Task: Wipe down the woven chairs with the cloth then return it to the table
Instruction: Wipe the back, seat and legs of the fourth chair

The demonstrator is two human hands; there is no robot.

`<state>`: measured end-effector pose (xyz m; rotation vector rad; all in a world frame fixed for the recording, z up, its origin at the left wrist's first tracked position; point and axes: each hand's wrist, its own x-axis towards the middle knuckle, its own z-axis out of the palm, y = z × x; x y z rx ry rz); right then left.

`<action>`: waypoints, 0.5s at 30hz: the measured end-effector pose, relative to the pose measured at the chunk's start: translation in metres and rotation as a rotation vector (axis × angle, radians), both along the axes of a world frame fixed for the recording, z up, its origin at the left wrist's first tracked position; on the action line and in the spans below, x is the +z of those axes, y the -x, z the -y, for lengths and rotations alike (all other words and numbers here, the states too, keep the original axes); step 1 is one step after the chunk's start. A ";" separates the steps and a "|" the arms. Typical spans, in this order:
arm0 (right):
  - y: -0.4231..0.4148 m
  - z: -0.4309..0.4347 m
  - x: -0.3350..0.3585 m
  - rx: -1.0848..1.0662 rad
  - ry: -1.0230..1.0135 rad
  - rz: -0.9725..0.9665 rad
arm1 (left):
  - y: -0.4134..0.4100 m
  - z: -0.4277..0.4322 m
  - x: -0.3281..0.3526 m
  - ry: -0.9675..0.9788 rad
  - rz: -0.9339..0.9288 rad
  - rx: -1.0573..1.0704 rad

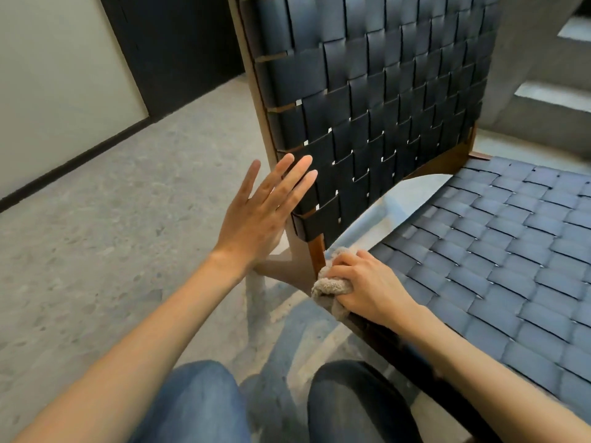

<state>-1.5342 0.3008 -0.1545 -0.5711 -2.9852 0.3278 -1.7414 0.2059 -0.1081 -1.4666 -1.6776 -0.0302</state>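
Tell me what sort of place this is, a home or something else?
Probably an indoor hallway or lounge corner; home or public, I cannot tell. The speckled stone-like floor, what look like concrete steps behind the woven chair and a dark door in a pale wall suggest it.

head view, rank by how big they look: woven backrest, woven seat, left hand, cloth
1. woven backrest and woven seat: too alike, both cropped
2. left hand
3. cloth, mostly bunched under the right hand
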 end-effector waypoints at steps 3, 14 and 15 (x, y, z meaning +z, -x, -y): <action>-0.008 0.005 0.009 -0.083 0.059 0.017 | 0.015 0.000 0.005 -0.028 -0.045 -0.121; -0.007 0.025 0.061 -0.444 0.380 -0.145 | 0.031 0.000 0.025 -0.090 -0.039 -0.369; -0.005 0.028 0.064 -0.473 0.406 -0.183 | 0.024 0.003 0.024 -0.084 0.088 -0.412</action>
